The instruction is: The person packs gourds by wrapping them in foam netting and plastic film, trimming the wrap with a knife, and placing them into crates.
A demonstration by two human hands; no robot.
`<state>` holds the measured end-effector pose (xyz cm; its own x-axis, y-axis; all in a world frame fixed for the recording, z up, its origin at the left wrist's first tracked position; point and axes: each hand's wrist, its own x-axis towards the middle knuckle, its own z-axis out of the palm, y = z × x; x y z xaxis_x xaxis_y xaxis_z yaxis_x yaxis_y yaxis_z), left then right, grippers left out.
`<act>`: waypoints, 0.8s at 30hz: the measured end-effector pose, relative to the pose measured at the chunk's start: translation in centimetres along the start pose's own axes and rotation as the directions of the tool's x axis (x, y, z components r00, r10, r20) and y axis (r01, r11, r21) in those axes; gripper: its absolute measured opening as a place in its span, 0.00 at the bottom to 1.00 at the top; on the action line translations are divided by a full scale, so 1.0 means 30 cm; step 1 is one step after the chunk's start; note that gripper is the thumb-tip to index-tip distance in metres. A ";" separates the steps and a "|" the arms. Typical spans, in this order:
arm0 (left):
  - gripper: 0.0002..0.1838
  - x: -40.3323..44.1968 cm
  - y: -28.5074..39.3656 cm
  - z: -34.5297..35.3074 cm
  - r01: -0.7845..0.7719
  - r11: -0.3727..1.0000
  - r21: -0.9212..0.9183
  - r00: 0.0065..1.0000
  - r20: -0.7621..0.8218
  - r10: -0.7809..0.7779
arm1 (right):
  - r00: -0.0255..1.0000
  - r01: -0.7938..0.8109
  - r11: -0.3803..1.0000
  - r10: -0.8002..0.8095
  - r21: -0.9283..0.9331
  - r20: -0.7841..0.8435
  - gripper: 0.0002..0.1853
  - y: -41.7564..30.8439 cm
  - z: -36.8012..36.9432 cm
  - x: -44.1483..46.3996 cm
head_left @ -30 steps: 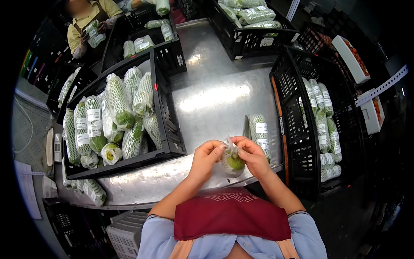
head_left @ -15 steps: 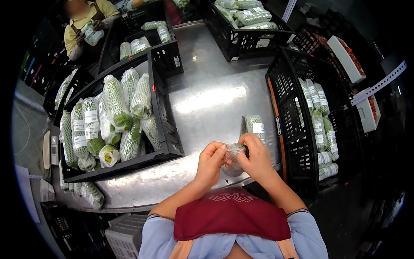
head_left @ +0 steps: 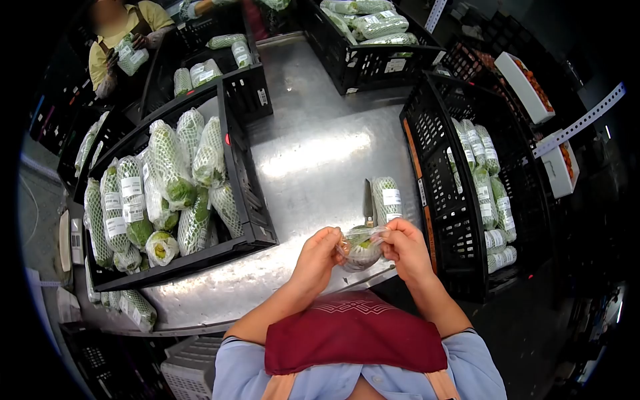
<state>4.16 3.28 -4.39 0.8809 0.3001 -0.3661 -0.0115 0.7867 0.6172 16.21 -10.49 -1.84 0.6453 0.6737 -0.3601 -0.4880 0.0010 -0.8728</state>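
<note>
Close to my body, a green vegetable [head_left: 361,253] stands end-up in clear plastic film, its cut-looking top showing. My left hand [head_left: 322,251] pinches the left edge of the film. On the opposite edge, my right hand [head_left: 405,248] is closed on the film too, stretching it across the top of the vegetable. Just beyond my hands, a knife [head_left: 369,203] lies on the metal table [head_left: 313,193]. Touching or nearly touching it is a long green vegetable [head_left: 387,193] in a white foam net with a label.
A black crate [head_left: 250,237] of netted, labelled vegetables stands at left. Another black crate [head_left: 443,193] borders the right side, and a third [head_left: 373,67] sits at the far end. Across the table, a person [head_left: 130,40] holds a netted vegetable. White boxes [head_left: 523,87] hold orange-red produce.
My hands have spread apart, pulling the film open, and the top of the vegetable now shows between them. The whole view has shifted slightly.
</note>
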 end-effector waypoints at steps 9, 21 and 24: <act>0.15 -0.023 0.008 -0.015 -0.136 0.812 0.567 0.990 0.115 0.086 | 0.966 -0.197 0.980 0.189 0.024 0.177 0.04 -0.016 -0.009 -0.029; 0.02 0.056 -0.074 -0.002 -0.102 0.971 0.216 0.993 0.084 0.085 | 0.996 0.082 0.940 -0.064 -0.330 0.064 0.05 0.107 -0.066 0.016; 0.08 0.067 -0.095 -0.036 -0.317 0.842 0.436 0.945 0.219 0.242 | 0.995 -0.075 0.986 0.084 -0.150 0.058 0.05 0.103 -0.062 0.008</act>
<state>5.45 2.22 -7.64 0.9333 0.3564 -0.0442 -0.0823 0.3322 0.9396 15.95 -11.71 -5.22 0.5670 0.7128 -0.4129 -0.4412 -0.1605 -0.8829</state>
